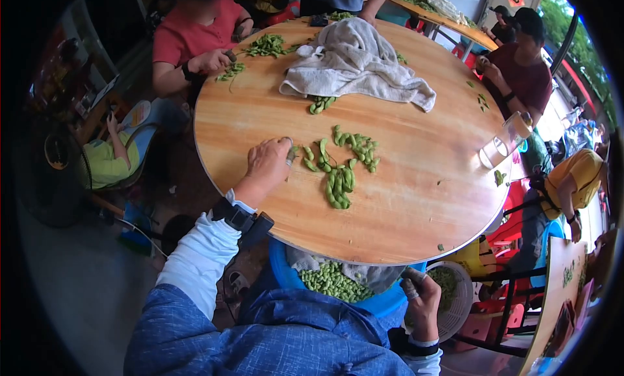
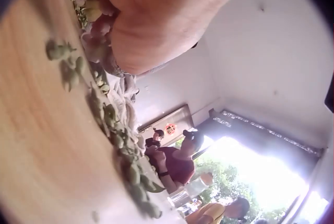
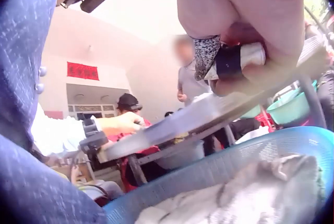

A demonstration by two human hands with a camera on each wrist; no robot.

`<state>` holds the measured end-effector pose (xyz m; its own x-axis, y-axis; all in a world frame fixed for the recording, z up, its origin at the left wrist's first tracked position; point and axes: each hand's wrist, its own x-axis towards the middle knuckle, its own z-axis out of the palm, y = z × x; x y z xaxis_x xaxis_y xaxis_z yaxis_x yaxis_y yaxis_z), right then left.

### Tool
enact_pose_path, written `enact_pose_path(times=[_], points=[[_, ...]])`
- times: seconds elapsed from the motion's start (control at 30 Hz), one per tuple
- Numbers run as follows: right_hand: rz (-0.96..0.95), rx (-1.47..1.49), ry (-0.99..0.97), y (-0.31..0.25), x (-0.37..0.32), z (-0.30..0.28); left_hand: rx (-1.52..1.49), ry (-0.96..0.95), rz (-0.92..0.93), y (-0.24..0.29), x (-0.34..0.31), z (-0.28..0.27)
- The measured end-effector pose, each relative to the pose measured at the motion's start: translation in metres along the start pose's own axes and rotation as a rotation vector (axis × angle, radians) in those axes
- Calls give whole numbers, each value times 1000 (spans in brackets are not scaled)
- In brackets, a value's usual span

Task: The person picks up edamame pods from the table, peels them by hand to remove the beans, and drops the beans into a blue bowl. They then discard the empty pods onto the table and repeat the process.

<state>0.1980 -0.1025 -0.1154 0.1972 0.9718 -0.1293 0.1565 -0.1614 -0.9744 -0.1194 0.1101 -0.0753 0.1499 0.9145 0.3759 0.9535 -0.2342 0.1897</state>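
My left hand (image 1: pixel 266 167) reaches over the round wooden table, its taped fingertips right at the left end of a loose group of green soybean pods (image 1: pixel 338 184). Its fingers are bent; I cannot tell whether a pod is between them. In the left wrist view, pods (image 2: pixel 133 174) lie along the tabletop below the hand. My right hand (image 1: pixel 426 301) hangs beside the right rim of a blue basin (image 1: pixel 279 262), its thumb and a finger wrapped in tape. Its fingers curl loosely and nothing shows in them. Shelled green beans (image 1: pixel 335 282) and a grey cloth lie in the basin.
A crumpled pale towel (image 1: pixel 354 67) lies on the far half of the table (image 1: pixel 403 200). A clear bottle (image 1: pixel 504 142) is near the right edge. More pods (image 1: pixel 268 46) lie by a person in red. A white basket (image 1: pixel 458 304) sits right of the basin; other people sit around.
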Motion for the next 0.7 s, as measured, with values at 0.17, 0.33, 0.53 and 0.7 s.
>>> enact_pose_path(times=[0.17,0.33,0.53,0.7], points=[[-66,259,-212,-42,14,37,-1078,-122,-101,19,-22,-9],[46,495,-350,-57,23,67,-1568,-748,-435,79,-89,-20],[83,482,-452,-43,21,68,-1692,-864,-479,99,-117,-15],[87,502,-432,-46,16,65,-1698,-859,-495,104,-120,-15]])
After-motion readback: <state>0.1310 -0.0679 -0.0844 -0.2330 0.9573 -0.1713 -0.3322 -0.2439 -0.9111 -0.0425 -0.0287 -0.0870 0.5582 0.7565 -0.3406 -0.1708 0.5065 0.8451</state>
